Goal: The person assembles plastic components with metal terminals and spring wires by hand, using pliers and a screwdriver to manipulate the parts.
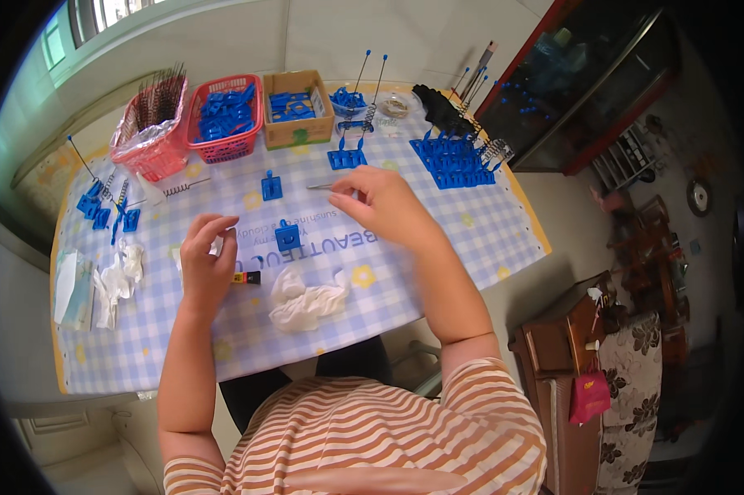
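From where I stand, taking 12 o'clock as straight away from the worker, a small blue plastic block with a raised tab (pixel 288 237) lies on the blue-and-white checked tablecloth (pixel 405 289), between the bare left hand (pixel 207 262) and the bare right hand (pixel 372 198). It sits toward 2 to 3 o'clock from the left hand and toward 8 o'clock from the right, touching neither; the left fingertips look slightly nearer. Its long axis runs roughly 12 to 6, tab end pointing away from the worker.

The right thumb and forefinger curve close together, with only a narrow gap behind their tips. A thin grey metal rod (pixel 317 186) juts from them toward 9 o'clock, long axis nearly 9 to 3; I can't tell whether it is pinched or lies beneath. The left fingers curl loosely toward the thumb; something whitish shows there, but I can't tell whether they have hold of it.

The block looks squarish and flat-bodied, glossy, with darker recesses in its face. A second blue plastic block topped by a round knob (pixel 271 186) stands apart from it, between 11 and 12 o'clock. A black-and-yellow tube (pixel 246 278) lies just beside the left hand, toward 4 o'clock.
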A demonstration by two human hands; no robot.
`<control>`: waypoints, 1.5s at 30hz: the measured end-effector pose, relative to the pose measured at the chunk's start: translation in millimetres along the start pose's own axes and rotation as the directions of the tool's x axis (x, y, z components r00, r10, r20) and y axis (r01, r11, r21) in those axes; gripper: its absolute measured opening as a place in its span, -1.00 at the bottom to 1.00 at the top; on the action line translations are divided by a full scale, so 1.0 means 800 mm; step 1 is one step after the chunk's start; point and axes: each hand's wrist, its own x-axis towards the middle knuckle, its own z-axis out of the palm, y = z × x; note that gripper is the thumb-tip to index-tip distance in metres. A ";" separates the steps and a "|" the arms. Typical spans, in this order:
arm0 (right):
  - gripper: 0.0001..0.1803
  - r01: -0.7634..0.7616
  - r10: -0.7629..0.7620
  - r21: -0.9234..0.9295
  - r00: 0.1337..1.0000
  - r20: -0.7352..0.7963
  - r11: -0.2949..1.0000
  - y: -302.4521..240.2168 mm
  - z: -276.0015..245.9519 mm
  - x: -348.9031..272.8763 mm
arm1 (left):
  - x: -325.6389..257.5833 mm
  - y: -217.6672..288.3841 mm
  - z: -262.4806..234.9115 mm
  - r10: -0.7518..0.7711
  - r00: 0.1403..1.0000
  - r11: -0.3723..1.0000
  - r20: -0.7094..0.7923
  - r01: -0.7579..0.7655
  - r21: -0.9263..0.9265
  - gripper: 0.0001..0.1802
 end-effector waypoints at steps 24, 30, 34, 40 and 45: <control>-0.75 -0.504 0.478 -0.047 0.841 -0.255 0.862 0.136 -0.009 -0.080 | -0.003 -0.001 0.003 0.020 1.000 0.999 0.024 -0.019 -0.029 -0.81; -0.68 -0.475 0.431 -0.085 0.849 -0.305 0.876 0.134 -0.029 -0.058 | -0.002 -0.002 0.003 0.034 0.998 0.999 0.043 -0.033 -0.018 -0.80; -0.52 -0.422 0.325 -0.151 0.843 -0.429 0.894 0.150 -0.061 -0.023 | -0.001 0.000 0.006 0.032 0.999 0.998 0.034 -0.030 -0.048 -0.80; -0.22 -0.602 0.577 0.069 0.716 -0.393 0.795 0.138 -0.072 0.048 | -0.002 -0.001 0.003 0.032 0.999 0.998 0.034 -0.031 -0.052 -0.81; -0.14 -0.639 0.604 0.117 0.629 -0.489 0.760 0.157 -0.061 0.075 | -0.002 0.000 0.003 0.052 0.998 0.997 0.041 -0.049 -0.059 -0.81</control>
